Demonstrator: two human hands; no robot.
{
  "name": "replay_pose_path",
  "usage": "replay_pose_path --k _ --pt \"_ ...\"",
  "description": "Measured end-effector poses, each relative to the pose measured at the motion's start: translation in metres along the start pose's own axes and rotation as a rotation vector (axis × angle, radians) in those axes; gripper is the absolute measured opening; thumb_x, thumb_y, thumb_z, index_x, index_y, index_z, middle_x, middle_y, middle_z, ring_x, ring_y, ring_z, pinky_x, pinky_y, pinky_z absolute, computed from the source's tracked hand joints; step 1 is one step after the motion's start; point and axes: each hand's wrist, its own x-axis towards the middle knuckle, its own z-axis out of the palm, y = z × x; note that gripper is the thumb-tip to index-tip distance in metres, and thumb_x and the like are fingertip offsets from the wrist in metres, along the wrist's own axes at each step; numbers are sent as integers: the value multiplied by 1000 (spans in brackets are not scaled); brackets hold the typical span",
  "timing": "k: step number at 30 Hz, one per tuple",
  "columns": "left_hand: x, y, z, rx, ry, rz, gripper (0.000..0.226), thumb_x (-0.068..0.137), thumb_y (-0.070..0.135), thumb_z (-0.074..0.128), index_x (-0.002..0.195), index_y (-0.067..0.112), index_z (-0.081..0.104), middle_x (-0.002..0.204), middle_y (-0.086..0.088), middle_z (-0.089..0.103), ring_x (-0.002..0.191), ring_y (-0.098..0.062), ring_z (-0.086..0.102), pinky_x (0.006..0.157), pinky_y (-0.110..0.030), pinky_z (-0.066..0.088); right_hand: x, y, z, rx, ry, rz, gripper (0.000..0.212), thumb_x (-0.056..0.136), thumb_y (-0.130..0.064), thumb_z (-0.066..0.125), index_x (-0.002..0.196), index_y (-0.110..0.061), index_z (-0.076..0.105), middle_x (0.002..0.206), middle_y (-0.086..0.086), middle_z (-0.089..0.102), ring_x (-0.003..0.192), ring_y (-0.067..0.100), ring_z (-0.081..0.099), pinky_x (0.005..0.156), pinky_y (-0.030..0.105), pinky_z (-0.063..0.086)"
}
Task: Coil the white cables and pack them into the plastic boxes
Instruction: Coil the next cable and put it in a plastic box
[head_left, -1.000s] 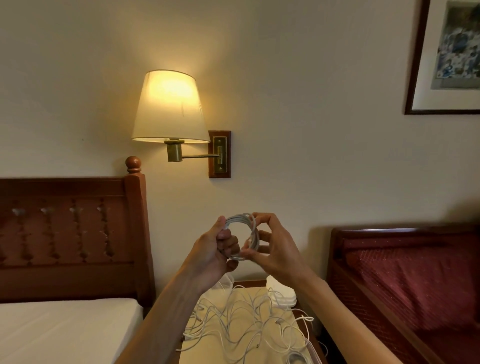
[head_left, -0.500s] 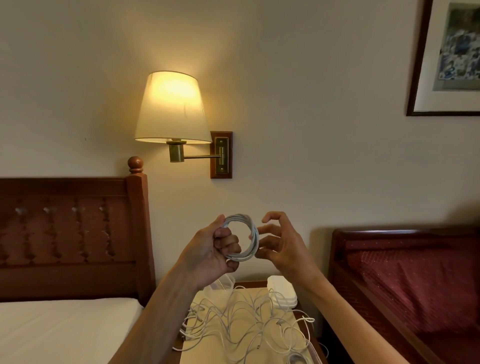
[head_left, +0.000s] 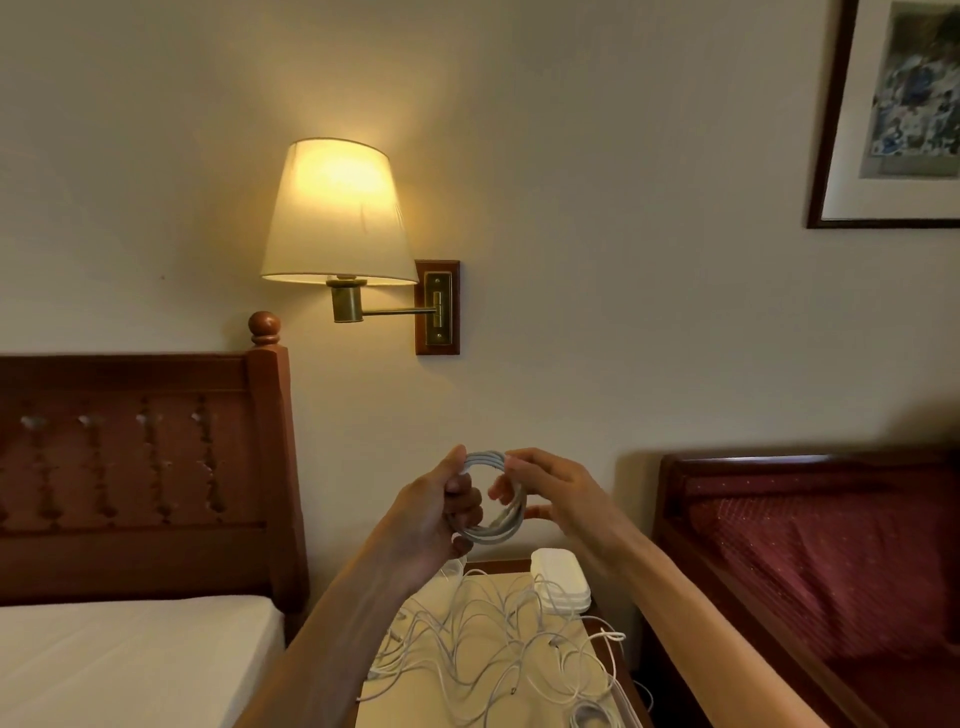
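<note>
A white cable wound into a small round coil (head_left: 493, 530) is held up in front of the wall. My left hand (head_left: 434, 512) grips its left side, thumb on top and fingers curled through the ring. My right hand (head_left: 563, 499) pinches the coil's right side with fingertips at the top and thumb lower down. Below, a tangle of loose white cables (head_left: 493, 634) covers the nightstand (head_left: 415, 712). A stack of white plastic boxes (head_left: 561, 579) stands at its back right corner.
A bed with a white sheet (head_left: 130, 660) and wooden headboard (head_left: 145, 467) lies to the left. A red upholstered wooden bench (head_left: 810, 545) is on the right. A lit wall lamp (head_left: 337, 218) hangs above, and a framed picture (head_left: 893, 114) at top right.
My right hand drew back from the coil half a second ago and has now returned to pinch its right side. The left hand kept its grip.
</note>
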Motion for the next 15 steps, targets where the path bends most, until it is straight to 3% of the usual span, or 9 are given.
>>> replay_pose_path --k 3,5,11,15 --pt "0 -7 4 24 3 6 48 96 51 49 57 23 42 59 4 36 56 -13 38 59 -31 27 2 2 16 -29 175 -61 19 100 -26 49 111 -23 64 70 -2 63 69 19 65 73 36 54" --pt "0 -9 4 56 2 27 48 95 54 49 58 23 45 57 4 38 56 -13 41 60 -31 29 3 4 19 -77 242 -86 21 101 -18 47 112 -23 65 65 -2 59 61 17 63 66 33 54" --pt "4 -12 -6 195 -41 94 56 87 69 44 62 20 51 60 1 37 59 -16 44 68 -36 31 2 8 15 -332 216 -129 20 101 -17 47 112 -22 63 66 -1 62 59 13 67 64 24 57" --pt "6 -14 -11 204 -51 101 53 93 61 42 64 18 52 62 1 36 59 -17 42 67 -35 33 2 7 11 -392 115 -163 22 102 -16 46 117 -26 59 68 0 65 61 11 69 65 23 57"
